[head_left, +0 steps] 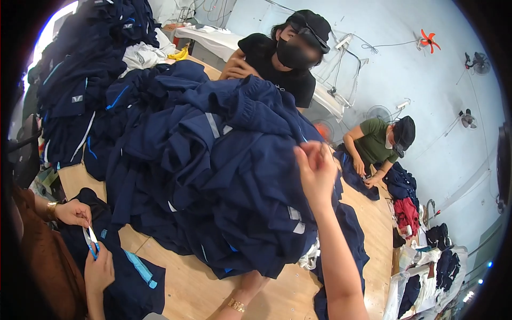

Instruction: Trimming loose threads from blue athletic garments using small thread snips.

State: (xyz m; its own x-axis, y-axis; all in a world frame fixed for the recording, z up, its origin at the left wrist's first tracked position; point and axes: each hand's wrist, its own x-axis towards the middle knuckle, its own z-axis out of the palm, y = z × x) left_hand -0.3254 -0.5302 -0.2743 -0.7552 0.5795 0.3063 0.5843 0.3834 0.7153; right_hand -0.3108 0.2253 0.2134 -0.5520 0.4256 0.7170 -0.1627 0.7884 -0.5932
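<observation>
A big heap of navy blue garments [213, 165] covers the middle of the table, with grey and white strips and a gathered elastic waistband showing on top. My left hand [253, 282], with a gold bracelet at the wrist, reaches under the heap's near edge. Cloth hides its fingers. Raised over the heap's right side, my right hand [317, 170] has its fingers curled in. Whatever may be between them is too small to make out. More navy cloth [349, 245] lies beside my right forearm.
At left, a co-worker's hands hold blue-handled scissors [93, 246] over a dark garment [133, 282] with a light-blue strip. A masked person [285, 61] faces me across the heap. Another, in green [373, 141], works on cloth farther right. Garments pile high at the far left [80, 80].
</observation>
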